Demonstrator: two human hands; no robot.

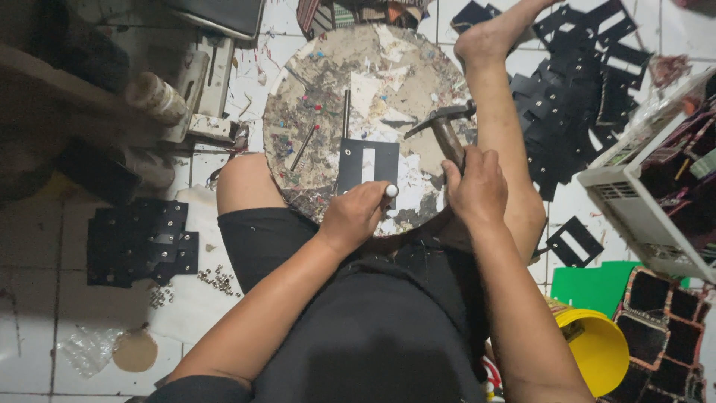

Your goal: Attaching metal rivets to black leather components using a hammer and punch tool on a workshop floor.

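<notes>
A round, worn work board (373, 82) rests across my legs. A flat black piece (354, 160) with a white rectangular slot lies on its near part. My left hand (354, 216) is closed around an upright metal punch (391, 191) whose round top shows at my thumb; it stands at the black piece's near right corner. My right hand (475, 186) grips a hammer (442, 123) by its wooden handle, the metal head raised over the board to the right of the black piece. Two thin metal rods (346, 112) lie on the board.
Stacks of black pieces lie on the tiled floor at left (142, 242) and upper right (578, 82). Small metal rivets (216, 278) are scattered by my left thigh. A white basket (649, 186) and a yellow bucket (597, 347) stand at right. My bare foot (492, 33) is beyond the board.
</notes>
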